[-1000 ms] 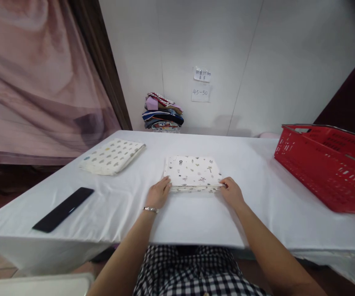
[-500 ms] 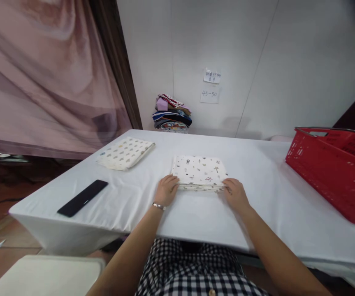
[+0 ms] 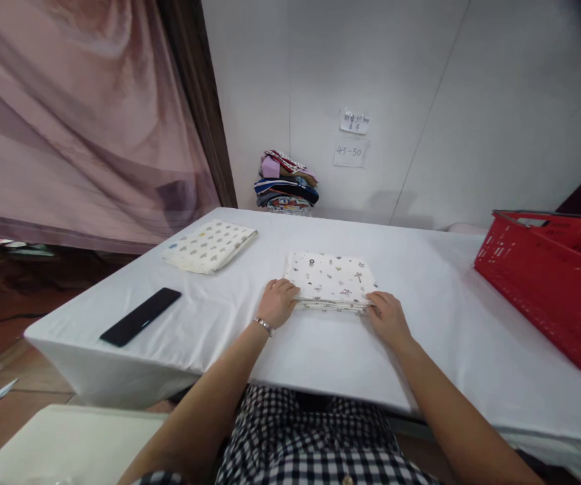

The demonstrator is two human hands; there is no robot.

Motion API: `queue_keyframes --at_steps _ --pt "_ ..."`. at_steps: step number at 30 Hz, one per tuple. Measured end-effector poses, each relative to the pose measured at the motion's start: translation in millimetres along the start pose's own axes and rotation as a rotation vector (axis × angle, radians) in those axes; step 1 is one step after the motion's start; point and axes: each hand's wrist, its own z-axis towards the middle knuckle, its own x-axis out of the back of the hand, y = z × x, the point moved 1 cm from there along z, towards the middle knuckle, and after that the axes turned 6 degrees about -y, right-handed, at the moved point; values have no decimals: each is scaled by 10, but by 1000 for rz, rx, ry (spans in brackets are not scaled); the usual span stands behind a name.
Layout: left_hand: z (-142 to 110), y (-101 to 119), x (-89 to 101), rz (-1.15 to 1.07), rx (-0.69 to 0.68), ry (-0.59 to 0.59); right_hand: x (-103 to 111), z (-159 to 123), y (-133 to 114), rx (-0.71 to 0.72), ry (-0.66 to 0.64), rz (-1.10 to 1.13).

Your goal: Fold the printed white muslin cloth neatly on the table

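Observation:
A folded white cloth (image 3: 330, 277) with small printed figures lies flat in front of me, its layered folds facing my body. My left hand (image 3: 277, 303) grips its near left corner, fingers on top. At the near right corner, my right hand (image 3: 387, 316) pinches the layers between thumb and fingers. The thumbs and the undersides of the corners are partly hidden. Farther left rests a second folded cloth (image 3: 212, 246), cream with grey hearts, untouched by either hand.
The white-covered table (image 3: 320, 357) holds a dark flat phone-like slab (image 3: 141, 316) on the left and a red plastic basket (image 3: 547, 283) on the right. Behind the table stands a stack of folded fabrics (image 3: 287, 182). A pale stool (image 3: 73, 441) is at lower left.
The camera view has shifted slightly, moving the scene a little to the right. Both hands stay at the near corners of the printed cloth, which looks the same.

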Motion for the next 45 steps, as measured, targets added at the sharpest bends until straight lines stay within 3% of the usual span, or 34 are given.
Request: queue_keyframes --at_steps 4,10,28,38,45 --pt "133 46 43 77 -112 -99 18 25 -68 30 -19 -19" --pt "225 99 -36 182 -218 -163 6 25 -96 45 -37 -34" --pt "260 100 -118 194 -324 -152 -19 24 -58 14 -86 -15" --pt "203 99 -163 104 -175 -133 -3 40 -89 -15 -61 25" --pt "213 60 -152 -77 -83 -141 2 43 -112 -27 -41 39"
